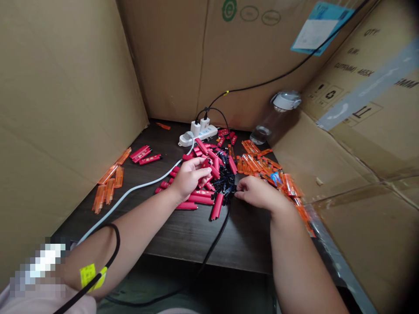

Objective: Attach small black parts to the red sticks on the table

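Cardboard walls (65,109) around red lighter pile (201,195)

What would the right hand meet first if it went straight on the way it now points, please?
The right hand would most likely meet the heap of small black plastic parts first; its fingertips look almost against it, though depth is unclear.

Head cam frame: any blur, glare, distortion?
Head view: left hand, right hand and red lighter bodies look sharp; light soft, no hard glare; wide-angle bowing bends the cardboard walls; right corners darken; pixelated patch lower left.
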A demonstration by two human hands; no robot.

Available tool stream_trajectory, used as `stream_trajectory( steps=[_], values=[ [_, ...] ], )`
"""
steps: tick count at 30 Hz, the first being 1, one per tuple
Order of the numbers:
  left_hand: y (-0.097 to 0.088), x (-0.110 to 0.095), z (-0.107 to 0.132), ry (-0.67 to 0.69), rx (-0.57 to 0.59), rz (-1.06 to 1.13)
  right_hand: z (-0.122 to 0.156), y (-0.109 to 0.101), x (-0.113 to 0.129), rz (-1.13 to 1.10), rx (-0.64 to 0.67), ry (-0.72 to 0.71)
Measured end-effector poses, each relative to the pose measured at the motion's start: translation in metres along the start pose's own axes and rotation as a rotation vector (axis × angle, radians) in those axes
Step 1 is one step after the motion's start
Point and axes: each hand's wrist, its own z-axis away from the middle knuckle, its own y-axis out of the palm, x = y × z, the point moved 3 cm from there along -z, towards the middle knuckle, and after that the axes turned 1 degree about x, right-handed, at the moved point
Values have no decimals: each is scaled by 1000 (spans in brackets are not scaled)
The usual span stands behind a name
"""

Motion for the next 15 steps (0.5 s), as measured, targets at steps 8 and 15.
stream_trajectory(
  steps=[8, 15],
  values=[
    [1, 1, 1, 22, 17, -56, 11, -14, 5, -307, -91, -128],
    [11, -2, 8, 5, 125, -166, 20, -18, 25, -963, -161, -186]
  ],
)
